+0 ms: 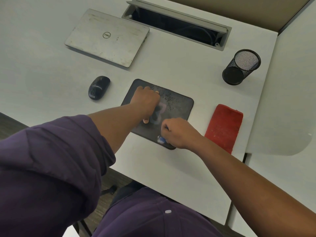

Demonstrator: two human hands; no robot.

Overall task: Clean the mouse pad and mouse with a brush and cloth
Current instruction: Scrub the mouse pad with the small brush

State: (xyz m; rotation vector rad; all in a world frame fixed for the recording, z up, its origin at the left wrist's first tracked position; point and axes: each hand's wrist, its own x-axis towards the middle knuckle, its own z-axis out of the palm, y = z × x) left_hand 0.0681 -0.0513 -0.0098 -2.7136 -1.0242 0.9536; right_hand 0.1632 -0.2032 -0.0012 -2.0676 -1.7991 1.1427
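A dark mouse pad (177, 106), speckled with dust, lies at the middle of the white desk. My left hand (147, 101) presses down on its left half, with a fingertip and the thumb showing at the hand's edges. My right hand (177, 132) is curled in a fist over the pad's near corner and grips a small brush (161, 140), of which only a blue and white end shows. A black mouse (98, 87) sits on the desk left of the pad, apart from both hands. A folded red cloth (224, 127) lies just right of the pad.
A closed silver laptop (107, 37) lies at the back left. Behind the pad an open cable hatch (177, 23) is sunk into the desk (171, 168). A black mesh pen cup (241, 67) stands at the back right. The desk's near edge runs just below my right wrist.
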